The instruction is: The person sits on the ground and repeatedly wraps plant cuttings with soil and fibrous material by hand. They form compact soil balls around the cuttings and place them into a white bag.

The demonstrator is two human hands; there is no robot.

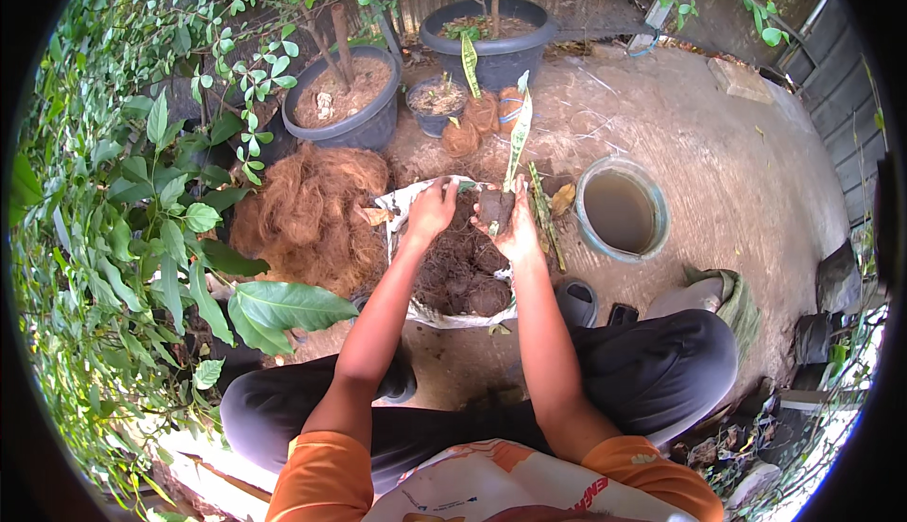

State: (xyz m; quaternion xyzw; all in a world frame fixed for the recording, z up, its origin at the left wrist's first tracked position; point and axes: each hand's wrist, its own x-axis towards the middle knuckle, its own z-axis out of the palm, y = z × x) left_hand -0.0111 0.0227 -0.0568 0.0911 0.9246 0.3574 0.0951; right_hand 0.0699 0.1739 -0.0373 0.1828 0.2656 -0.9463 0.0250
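Right hand [519, 230] cradles soil ball [496, 207] with leaf [520, 133]; left hand [432, 208] at sack's [399, 203] far rim, grip unclear. Squeezing could crumble the ball, toppling the leaf.

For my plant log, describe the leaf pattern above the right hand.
The leaf shows mottled dark and pale yellowish green, head view.

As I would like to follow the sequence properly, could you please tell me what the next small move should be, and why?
Probably move the left hand to the brown fibre for a tuft: the soil clump in the right hand looks bare, while fibre-covered balls sit near the small pot.
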